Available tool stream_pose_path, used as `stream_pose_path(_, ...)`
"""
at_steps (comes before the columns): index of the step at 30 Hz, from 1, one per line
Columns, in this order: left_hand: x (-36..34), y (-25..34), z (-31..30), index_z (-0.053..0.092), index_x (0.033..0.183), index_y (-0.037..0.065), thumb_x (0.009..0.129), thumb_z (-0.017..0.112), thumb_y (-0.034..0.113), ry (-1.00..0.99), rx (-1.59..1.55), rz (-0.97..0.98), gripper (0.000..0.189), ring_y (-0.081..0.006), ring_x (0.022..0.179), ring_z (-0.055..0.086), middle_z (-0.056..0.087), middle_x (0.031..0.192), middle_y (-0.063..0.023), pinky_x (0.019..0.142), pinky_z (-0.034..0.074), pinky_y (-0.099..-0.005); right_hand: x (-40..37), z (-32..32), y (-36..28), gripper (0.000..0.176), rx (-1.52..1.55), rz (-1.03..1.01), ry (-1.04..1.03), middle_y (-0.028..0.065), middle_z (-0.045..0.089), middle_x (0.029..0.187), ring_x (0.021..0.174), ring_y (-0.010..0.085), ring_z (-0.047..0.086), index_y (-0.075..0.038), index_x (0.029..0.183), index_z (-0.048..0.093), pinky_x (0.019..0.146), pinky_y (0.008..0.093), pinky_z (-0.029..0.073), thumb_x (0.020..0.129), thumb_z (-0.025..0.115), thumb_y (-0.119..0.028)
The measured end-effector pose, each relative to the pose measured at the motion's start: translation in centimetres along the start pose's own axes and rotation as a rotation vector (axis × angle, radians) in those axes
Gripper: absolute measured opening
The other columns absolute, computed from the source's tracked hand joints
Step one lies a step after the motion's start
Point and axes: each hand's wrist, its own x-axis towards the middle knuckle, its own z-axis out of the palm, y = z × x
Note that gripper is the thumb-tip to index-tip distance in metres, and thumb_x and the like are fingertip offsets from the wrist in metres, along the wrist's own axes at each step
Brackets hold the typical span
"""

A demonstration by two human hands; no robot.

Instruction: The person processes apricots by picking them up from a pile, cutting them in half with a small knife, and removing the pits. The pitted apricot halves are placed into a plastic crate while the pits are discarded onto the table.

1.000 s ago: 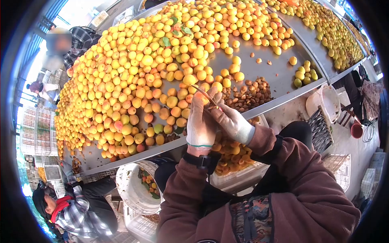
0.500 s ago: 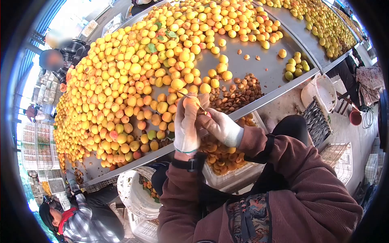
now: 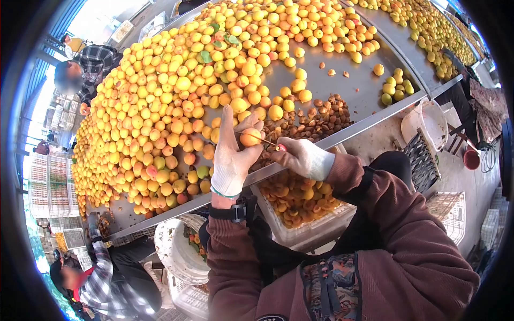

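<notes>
My left hand [image 3: 231, 166], in a white glove, holds a single orange-yellow apricot [image 3: 249, 137] between its thumb and fingers above the table edge. A small thin-bladed knife [image 3: 272, 143] with a red end on its handle is gripped in my right hand [image 3: 308, 159], also gloved. The blade points left and its tip meets the apricot's right side. Just beyond the hands, a heap of brown apricot pits [image 3: 326, 113] lies on the metal table [image 3: 321, 88]. Whole apricots [image 3: 155, 107] are piled thickly behind and to the left.
Below the table edge stands a white crate [image 3: 278, 227] of split apricots [image 3: 302, 206]. A white bucket [image 3: 171, 251] is left of my knees. Greenish apricots [image 3: 396, 85] form a small group at the right. Other people sit at lower left [image 3: 101, 283] and upper left [image 3: 96, 61].
My hands have drawn apart, the left shifting left and the right moving right. The left hand's grip has loosened, and more of the knife blade shows between the hands.
</notes>
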Motion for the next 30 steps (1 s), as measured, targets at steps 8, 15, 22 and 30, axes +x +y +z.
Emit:
stream_pose_path(8,-0.6,-0.2,0.7,0.009,0.154,0.003,0.077,0.05,-0.015,0.161,0.011,0.056,0.089,-0.0349,0.125,0.052,0.041,0.142,-0.0268,0.103,0.046,-0.0407,-0.1,0.9,0.0,0.024,-0.152,0.045,0.091,0.021,0.061,0.077,0.076,0.0368,0.065,-0.002,0.096,0.053,0.067,0.0415,0.05,0.095,0.057,-0.026)
stream_pose_path(15,-0.8,0.1,1.0,0.004,0.154,0.002,0.079,0.06,-0.012,0.192,0.102,0.094,0.094,-0.0293,0.123,0.054,0.038,0.145,-0.0256,0.099,0.048,-0.0348,-0.3,0.5,0.3,0.026,-0.176,0.046,0.04,0.022,0.064,0.082,0.079,0.0403,0.065,-0.001,0.097,0.054,0.069,0.0447,0.051,0.092,0.058,-0.026)
stream_pose_path(22,-1.4,-1.7,2.2,0.009,0.155,0.006,0.086,0.042,0.004,0.058,-0.723,-0.103,0.076,-0.032,0.121,0.052,0.047,0.133,-0.0208,0.107,0.042,-0.0468,-0.6,-0.3,-1.7,0.03,0.045,0.063,0.331,0.0202,0.065,0.082,0.081,0.0371,0.068,-0.004,0.104,0.054,0.069,0.0418,0.053,0.091,0.063,-0.03)
stream_pose_path(30,-1.6,-4.1,2.9,0.049,0.131,0.004,0.087,0.048,0.004,-0.065,-0.74,-0.286,0.043,-0.0266,0.096,0.063,0.062,0.109,-0.0145,0.086,0.049,-0.0365,0.0,-0.5,-0.7,0.041,-0.036,-0.102,0.301,0.0194,0.068,0.089,0.083,0.0398,0.067,-0.01,0.114,0.054,0.071,0.0436,0.054,0.086,0.069,-0.036)
